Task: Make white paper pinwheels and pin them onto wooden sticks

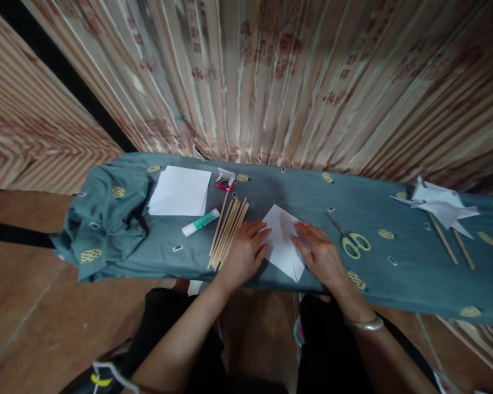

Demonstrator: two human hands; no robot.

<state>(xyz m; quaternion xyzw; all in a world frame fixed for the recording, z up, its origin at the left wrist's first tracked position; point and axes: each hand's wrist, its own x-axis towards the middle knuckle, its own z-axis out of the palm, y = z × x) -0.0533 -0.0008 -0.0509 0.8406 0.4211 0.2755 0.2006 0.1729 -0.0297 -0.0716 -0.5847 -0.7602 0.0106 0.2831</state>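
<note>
Our left hand point(248, 247) and right hand point(322, 255) rest palm down, loosely spread, on opposite edges of the white paper point(282, 241) without gripping it; it lies flat between them on the blue-green cloth point(283, 189), where, past our left hand, we see a glue stick point(200, 222), its green label point(206, 219) too small to read, and behind, a patterned curtain point(287, 82)

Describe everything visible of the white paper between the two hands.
The white paper looks thin and plain, roughly square, turned cornerwise: one corner points away, another toward the person. It lies on the blue-green cloth. A line, fold or cut, shows near its closest corner. The left hand and right hand touch its sides, covering those corners.
</note>
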